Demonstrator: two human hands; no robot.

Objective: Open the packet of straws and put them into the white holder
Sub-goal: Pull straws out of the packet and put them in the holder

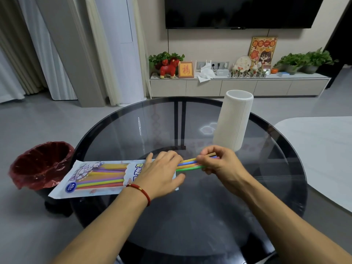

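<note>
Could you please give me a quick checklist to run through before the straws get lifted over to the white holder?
1. Packet open at its right end: ok.
2. Left hand presses the packet flat on the glass table: ok.
3. Right hand pinches the straws: ok.
4. Straws fully out of the packet: not ok.
5. White holder upright: ok.
6. Holder empty inside: cannot tell.

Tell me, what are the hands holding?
The right hand pinches the straws by their pulled-out ends. The left hand presses flat on the packet.
</note>
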